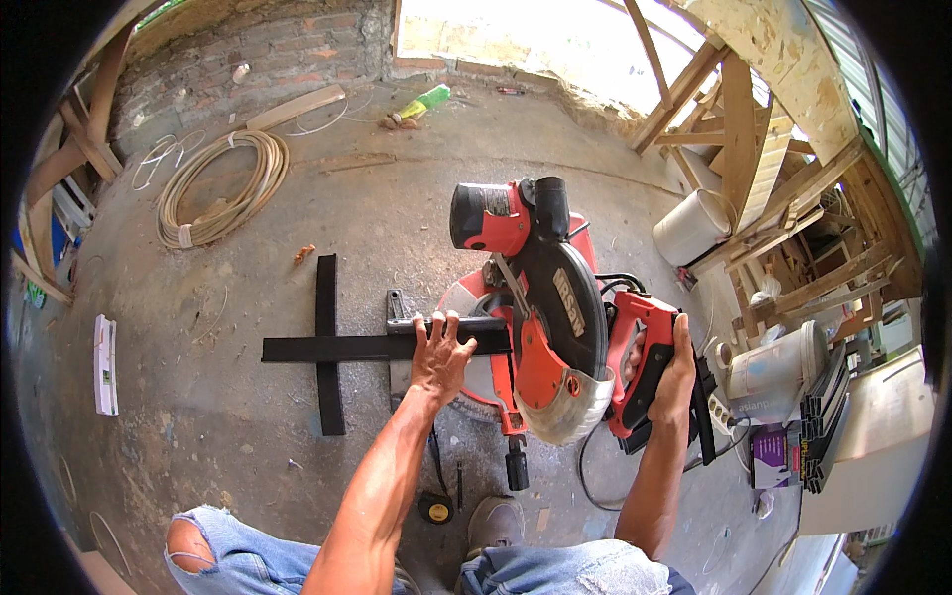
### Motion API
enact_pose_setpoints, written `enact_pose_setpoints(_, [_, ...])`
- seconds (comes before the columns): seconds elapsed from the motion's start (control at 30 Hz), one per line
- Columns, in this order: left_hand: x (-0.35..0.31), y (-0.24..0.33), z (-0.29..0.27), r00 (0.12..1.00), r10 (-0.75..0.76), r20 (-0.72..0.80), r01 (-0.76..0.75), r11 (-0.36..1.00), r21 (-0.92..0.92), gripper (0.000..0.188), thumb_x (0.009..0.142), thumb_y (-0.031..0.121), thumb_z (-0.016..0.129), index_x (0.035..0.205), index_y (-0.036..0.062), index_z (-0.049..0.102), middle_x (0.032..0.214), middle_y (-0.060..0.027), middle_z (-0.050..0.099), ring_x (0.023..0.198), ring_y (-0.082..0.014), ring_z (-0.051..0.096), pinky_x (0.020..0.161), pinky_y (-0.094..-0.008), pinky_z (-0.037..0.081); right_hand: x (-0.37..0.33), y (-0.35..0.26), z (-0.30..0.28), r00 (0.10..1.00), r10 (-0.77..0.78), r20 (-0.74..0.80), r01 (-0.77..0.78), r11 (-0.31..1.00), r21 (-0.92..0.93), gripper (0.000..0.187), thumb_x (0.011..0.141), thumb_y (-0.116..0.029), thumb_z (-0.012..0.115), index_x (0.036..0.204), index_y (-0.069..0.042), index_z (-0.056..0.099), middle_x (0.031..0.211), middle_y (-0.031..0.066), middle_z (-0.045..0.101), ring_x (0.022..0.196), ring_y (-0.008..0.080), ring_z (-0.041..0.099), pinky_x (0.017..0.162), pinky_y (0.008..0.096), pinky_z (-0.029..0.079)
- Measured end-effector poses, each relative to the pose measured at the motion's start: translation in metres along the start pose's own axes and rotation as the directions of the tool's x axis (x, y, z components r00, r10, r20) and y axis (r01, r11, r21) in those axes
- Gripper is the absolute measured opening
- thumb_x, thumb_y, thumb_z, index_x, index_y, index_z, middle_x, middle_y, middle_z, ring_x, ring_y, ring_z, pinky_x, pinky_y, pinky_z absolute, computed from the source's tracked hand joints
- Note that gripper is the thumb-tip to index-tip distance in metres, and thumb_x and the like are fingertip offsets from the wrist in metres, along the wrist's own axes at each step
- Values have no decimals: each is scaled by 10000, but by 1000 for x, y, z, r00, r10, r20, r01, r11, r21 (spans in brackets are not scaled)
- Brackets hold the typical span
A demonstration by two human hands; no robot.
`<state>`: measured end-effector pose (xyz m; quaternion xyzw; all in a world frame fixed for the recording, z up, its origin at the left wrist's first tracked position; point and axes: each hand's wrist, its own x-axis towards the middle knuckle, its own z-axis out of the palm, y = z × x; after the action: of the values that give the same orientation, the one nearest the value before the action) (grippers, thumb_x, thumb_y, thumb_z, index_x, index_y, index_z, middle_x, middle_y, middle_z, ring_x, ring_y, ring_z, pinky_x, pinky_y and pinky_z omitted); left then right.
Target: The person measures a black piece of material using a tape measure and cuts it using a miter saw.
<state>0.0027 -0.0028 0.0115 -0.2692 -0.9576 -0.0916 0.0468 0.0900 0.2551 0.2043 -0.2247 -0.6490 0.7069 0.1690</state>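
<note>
A red and black miter saw [563,297] stands on the floor in front of me, its blade guard down over the work area. My right hand [676,372] is wrapped round the saw's D-shaped handle [635,362] on its right side. A long black bar [307,348] lies across the saw's table, along the fence, and juts out to the left. My left hand [441,357] presses over this bar, fingers bent across it and the fence, left of the blade. Under the bar's outer end, a second black bar [327,402] lies crosswise on the floor. The blade's edge is hidden by the guard.
A tape measure [435,507] and a pencil [459,486] lie near my shoe. Coiled hose [188,193] lies at the far left, a green bottle [426,101] at the back. Buckets [692,228], a power strip [721,409] and stacked dark bars [823,431] stand right.
</note>
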Motion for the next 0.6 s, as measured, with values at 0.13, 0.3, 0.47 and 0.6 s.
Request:
enact_pose_setpoints(0.13, [0,0,0,1000,3,-4,-3,1000,13,316,837,293,746,1149,252,723,1343,-160,446,1341,-359,327,1110,-641,194,0,1,-4,1000,0,1,0,1000,-27,673,983,-655,422,848,-33,638,612,37,593,476,131,569,459,265,484])
enact_pose_setpoints(0.3, [0,0,2,1000,3,-13,-3,1000,30,310,833,284,748,1139,248,726,1339,-160,450,1336,-358,334,1107,-642,201,-2,1,-2,1000,29,5,-29,1000,3,641,966,-670,453,854,-57,605,627,38,553,498,156,534,478,282,453])
enact_pose_setpoints(0.47, [0,-1,5,999,0,-38,0,1000,2,303,831,276,749,1131,245,729,1339,-163,450,1336,-358,336,1105,-645,206,-2,1,-1,1000,29,1,-29,999,-16,646,961,-675,459,847,-56,607,625,38,551,501,156,534,479,283,453])
enact_pose_setpoints(0.6, [1,0,3,1000,0,-20,0,1000,6,298,835,274,748,1130,239,723,1328,-163,456,1338,-362,335,1107,-649,204,-3,1,0,999,37,-5,-37,999,-2,644,958,-675,465,852,-58,612,624,38,551,498,158,534,477,283,454])
